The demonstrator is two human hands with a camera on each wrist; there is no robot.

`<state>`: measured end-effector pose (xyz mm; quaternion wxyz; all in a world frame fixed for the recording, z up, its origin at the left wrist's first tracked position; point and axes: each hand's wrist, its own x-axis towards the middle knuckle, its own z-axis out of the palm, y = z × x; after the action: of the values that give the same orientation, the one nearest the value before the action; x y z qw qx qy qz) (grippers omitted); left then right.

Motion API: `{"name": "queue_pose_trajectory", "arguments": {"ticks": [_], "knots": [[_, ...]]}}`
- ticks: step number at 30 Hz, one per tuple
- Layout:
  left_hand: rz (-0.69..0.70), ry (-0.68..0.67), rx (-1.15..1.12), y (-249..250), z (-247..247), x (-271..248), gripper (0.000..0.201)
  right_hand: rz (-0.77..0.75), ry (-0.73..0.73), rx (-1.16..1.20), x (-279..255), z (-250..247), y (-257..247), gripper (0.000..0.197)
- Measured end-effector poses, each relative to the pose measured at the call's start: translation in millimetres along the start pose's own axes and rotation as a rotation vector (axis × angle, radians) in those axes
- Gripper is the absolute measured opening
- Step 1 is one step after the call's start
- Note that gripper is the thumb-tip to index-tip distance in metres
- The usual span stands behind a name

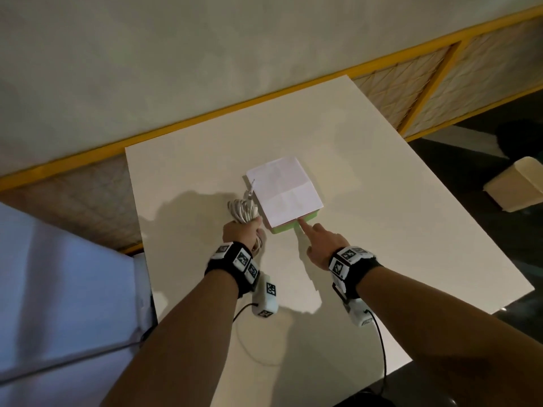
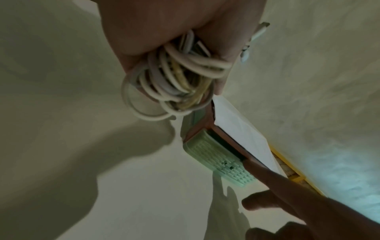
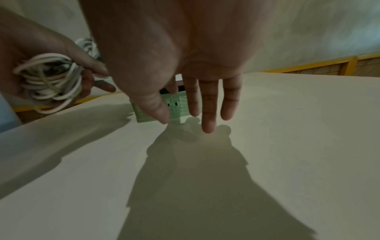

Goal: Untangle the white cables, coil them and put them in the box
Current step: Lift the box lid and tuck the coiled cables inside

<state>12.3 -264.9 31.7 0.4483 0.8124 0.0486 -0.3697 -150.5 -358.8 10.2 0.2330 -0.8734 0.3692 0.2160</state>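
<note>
White cables (image 1: 244,211): coiled, gripped in left hand (image 1: 242,234), just left of box.
Green box (image 1: 293,224): mid-table, lid (image 1: 284,191) on.
Right hand (image 1: 323,245): fingers straight, index fingertip at box's near edge.
Table (image 1: 382,201): bare toward right edge.

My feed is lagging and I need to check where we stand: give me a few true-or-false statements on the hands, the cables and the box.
1. The left hand grips a coiled bundle of white cables. True.
2. The cables already lie inside the box. False: they are in the left hand, beside the green box.
3. The right hand reaches with its index finger to the near edge of the box. True.
4. The box stands open and uncovered. False: a white sheet covers its top.
5. The right hand holds a second coil. False: it holds nothing.
</note>
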Motion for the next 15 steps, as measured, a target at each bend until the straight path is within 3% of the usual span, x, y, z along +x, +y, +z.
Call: {"name": "queue_pose_trajectory", "arguments": {"ticks": [4, 8, 11, 15], "knots": [[0.038, -0.038, 0.034, 1.7, 13.2, 0.1, 0.037, -0.012, 0.008, -0.014, 4.8, 2.1, -0.9, 0.079], [0.029, -0.047, 0.085, -0.2, 23.7, 3.4, 0.022, -0.015, 0.048, -0.048, 7.7, 4.0, 0.2, 0.077], [0.032, -0.049, 0.106, -2.3, 26.6, 4.5, 0.022, -0.005, 0.068, -0.031, 8.6, 0.7, -1.4, 0.07], [0.036, -0.055, 0.109, -5.4, 26.4, 9.2, 0.016, -0.001, 0.119, -0.002, 6.4, 2.0, -1.8, 0.036]]}}
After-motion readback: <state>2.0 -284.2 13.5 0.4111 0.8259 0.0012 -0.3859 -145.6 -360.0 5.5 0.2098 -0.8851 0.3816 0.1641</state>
